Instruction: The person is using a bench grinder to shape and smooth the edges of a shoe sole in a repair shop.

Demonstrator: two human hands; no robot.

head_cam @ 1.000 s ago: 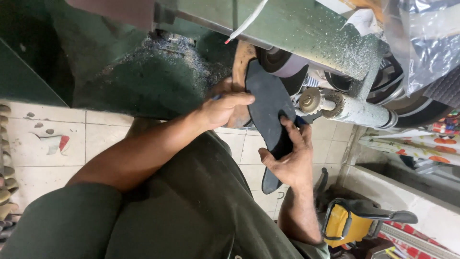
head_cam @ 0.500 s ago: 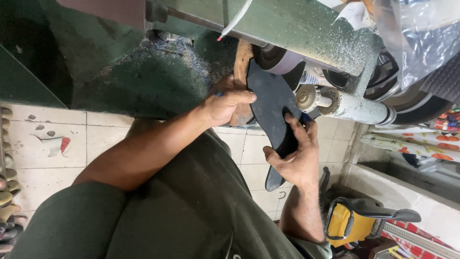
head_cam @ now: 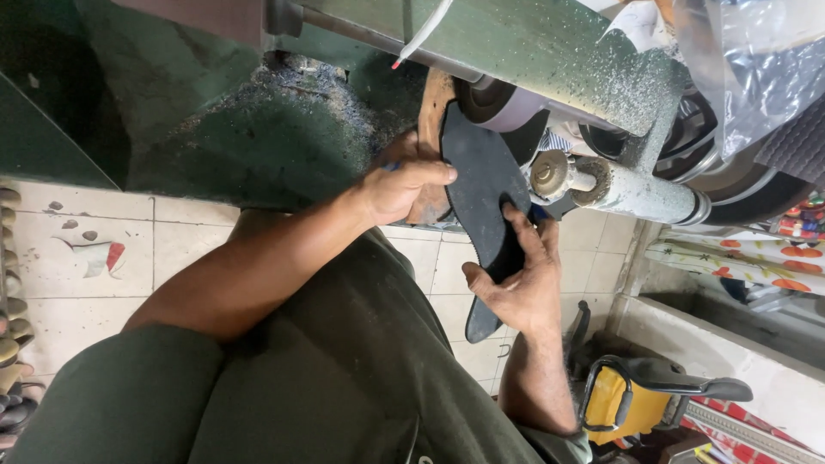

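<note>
Slightly raised since before, the dark sole (head_cam: pixel 483 193) stands lengthwise, toe against the sanding wheel (head_cam: pixel 503 107); left hand (head_cam: pixel 404 185) and right hand (head_cam: pixel 520 279) grip it.

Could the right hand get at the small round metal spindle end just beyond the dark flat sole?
Probably yes: the right hand grips the dark flat sole, and the metal spindle end sits just past its fingertips, with nothing between.

Dark charcoal sole (head_cam: pixel 481 185), plain and matt. Tan disc (head_cam: pixel 432 112) behind. Dusty green machine housing (head_cam: pixel 533 51), speckled pale. Grey drum (head_cam: pixel 507 107). Cream floor tiles (head_cam: pixel 94 283) with dark grout lines and one red-and-white smear. Olive-green shirt (head_cam: pixel 344 378). Yellow seat (head_cam: pixel 623 404) with black frame. White cloth (head_cam: pixel 739 266) with orange and green print.
</note>
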